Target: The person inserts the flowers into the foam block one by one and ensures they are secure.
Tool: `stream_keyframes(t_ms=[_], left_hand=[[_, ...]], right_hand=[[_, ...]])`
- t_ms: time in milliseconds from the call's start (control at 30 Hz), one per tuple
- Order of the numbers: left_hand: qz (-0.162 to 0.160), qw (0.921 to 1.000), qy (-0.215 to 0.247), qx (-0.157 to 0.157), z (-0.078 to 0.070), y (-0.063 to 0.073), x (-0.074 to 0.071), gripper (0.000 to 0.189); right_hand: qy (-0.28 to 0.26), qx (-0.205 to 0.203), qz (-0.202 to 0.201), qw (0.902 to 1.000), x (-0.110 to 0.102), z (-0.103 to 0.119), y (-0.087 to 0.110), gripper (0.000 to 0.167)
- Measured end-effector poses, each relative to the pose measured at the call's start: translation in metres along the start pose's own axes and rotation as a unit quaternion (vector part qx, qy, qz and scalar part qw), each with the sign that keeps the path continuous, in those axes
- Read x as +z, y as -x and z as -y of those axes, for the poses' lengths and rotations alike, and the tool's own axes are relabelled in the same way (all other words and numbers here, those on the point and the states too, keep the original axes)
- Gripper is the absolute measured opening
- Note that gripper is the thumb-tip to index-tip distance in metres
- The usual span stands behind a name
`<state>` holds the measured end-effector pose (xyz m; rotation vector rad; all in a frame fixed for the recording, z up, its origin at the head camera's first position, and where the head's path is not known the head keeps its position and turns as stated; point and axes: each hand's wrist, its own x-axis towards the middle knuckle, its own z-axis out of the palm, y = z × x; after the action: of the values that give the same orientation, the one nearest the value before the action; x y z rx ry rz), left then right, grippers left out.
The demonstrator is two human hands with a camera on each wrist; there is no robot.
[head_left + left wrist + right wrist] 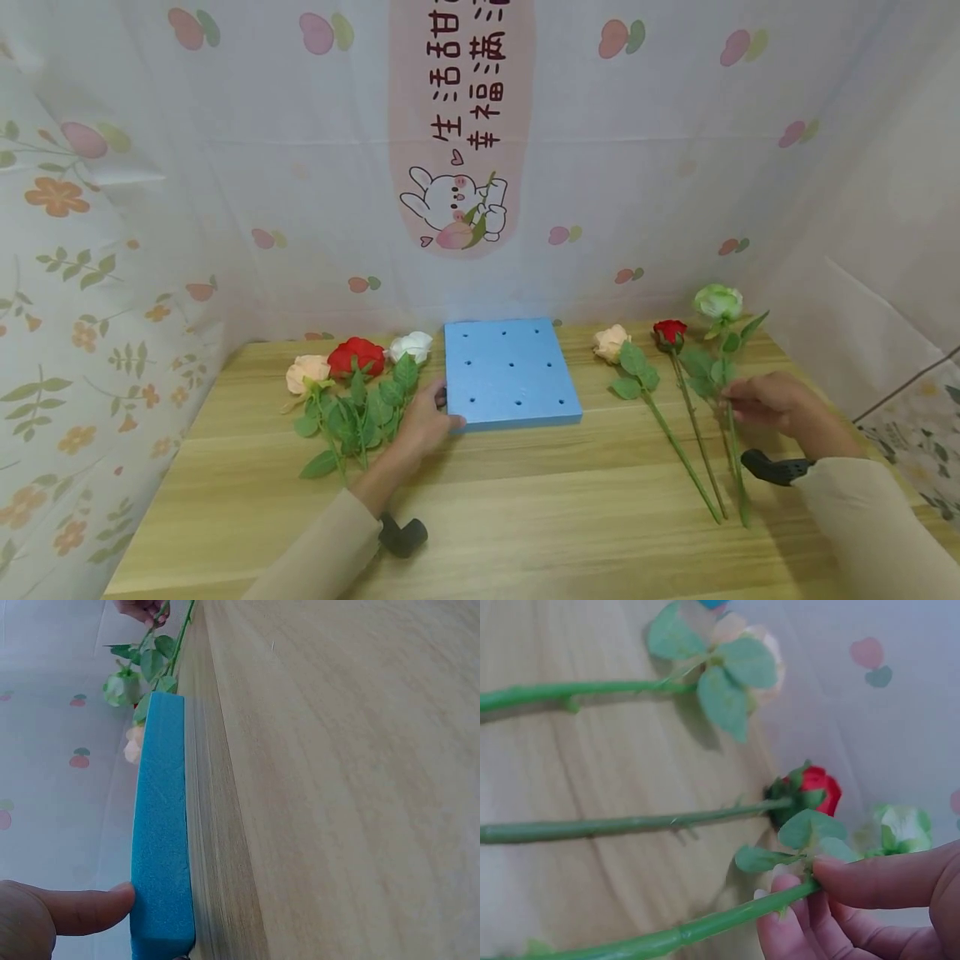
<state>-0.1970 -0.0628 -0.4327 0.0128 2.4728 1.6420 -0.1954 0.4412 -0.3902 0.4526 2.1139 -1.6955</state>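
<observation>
A blue foam board (510, 379) with several small holes in its top lies flat on the table. My left hand (427, 421) grips its near left corner, and the thumb presses the upper edge in the left wrist view. On the right, my right hand (776, 406) pinches the stem of a green-white artificial rose (718, 302) between thumb and fingers, just below some leaves. That stem (682, 934) slants across the right wrist view. Beside it lie a red rose (670, 334) and a peach rose (612, 342), their stems toward me.
Left of the board lie a peach rose (307, 374), a larger red rose (356, 357) and a white rose (411, 347), their leafy stems bunched near my left forearm. A patterned cloth (315, 208) hangs behind the wooden table (525, 517) and along its sides.
</observation>
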Motion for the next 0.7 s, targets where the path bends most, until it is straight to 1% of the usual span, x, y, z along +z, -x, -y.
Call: stream_keyframes(t_ms=[100,200,267,367,433,533,567,600,700], left_hand=[[-0.003,1.0,-0.001,0.007,0.001,0.0,0.001,0.063],[-0.003,1.0,-0.003,0.007,0.002,0.0,0.001,0.064],[-0.002,1.0,-0.004,0.005,0.002,0.001,0.001,0.066],[-0.001,1.0,-0.004,-0.001,0.004,0.001,0.001,0.069],[0.0,1.0,-0.004,0.0,0.004,0.001,0.002,0.069],[-0.002,1.0,-0.004,0.003,0.005,0.0,0.002,0.068],[-0.004,1.0,-0.004,0.004,0.005,-0.001,0.002,0.067],[-0.005,1.0,-0.002,0.004,0.005,-0.001,0.002,0.066],[-0.007,0.9999,-0.005,0.009,0.004,-0.001,0.001,0.064]], right_hand=[[-0.011,-0.018,0.005,0.9998,-0.001,0.004,0.001,0.027],[-0.042,-0.041,0.018,0.9981,0.0,0.01,0.003,0.029],[-0.066,-0.057,0.032,0.9957,0.002,0.016,0.005,0.025],[-0.09,-0.085,0.04,0.9915,0.009,0.028,0.008,0.013],[-0.103,-0.105,0.036,0.9885,0.016,0.038,0.011,0.016],[-0.134,-0.139,0.032,0.9807,0.03,0.054,0.018,0.013],[-0.145,-0.151,0.03,0.9775,0.036,0.06,0.021,0.005],[-0.153,-0.164,0.032,0.974,0.042,0.066,0.023,0.002],[-0.171,-0.203,0.033,0.9636,0.062,0.084,0.028,0.005]])
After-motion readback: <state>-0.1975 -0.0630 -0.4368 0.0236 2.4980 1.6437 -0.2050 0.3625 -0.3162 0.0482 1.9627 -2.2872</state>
